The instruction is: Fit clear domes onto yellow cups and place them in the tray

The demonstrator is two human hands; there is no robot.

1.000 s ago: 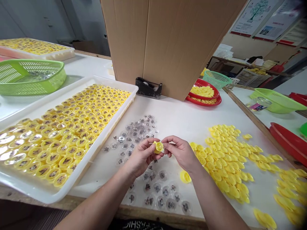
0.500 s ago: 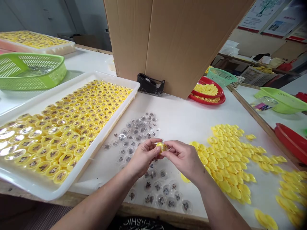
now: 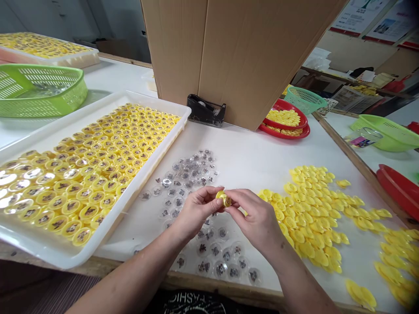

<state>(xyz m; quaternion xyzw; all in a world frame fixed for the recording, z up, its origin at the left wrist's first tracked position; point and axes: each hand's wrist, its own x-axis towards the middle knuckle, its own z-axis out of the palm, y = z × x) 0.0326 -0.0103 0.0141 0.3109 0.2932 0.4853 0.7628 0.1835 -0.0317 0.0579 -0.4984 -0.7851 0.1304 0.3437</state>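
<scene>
Between the fingertips of both my hands is a small round yellow piece (image 3: 224, 198) with a clear cover and a dark picture on it. My left hand (image 3: 199, 208) pinches it from the left. My right hand (image 3: 251, 210) grips its right side between thumb and fingers. Below and behind the hands lie several clear discs (image 3: 215, 250) with small animal-like pictures. To the right, a spread of loose yellow discs (image 3: 304, 213) covers the table. At the left stands a white tray (image 3: 108, 244) with rows of yellow pieces under clear covers.
A tall cardboard box (image 3: 235, 56) stands at the back, with a black tape dispenser (image 3: 206, 110) before it. Red plates (image 3: 303, 131) hold yellow pieces beside it. A green basket (image 3: 70, 93) sits far left, and another green basket (image 3: 389, 133) at right.
The yellow piece has been turned between my fingertips, and its picture now faces more toward me. My right hand has shifted slightly right. The camera view has moved a little.
</scene>
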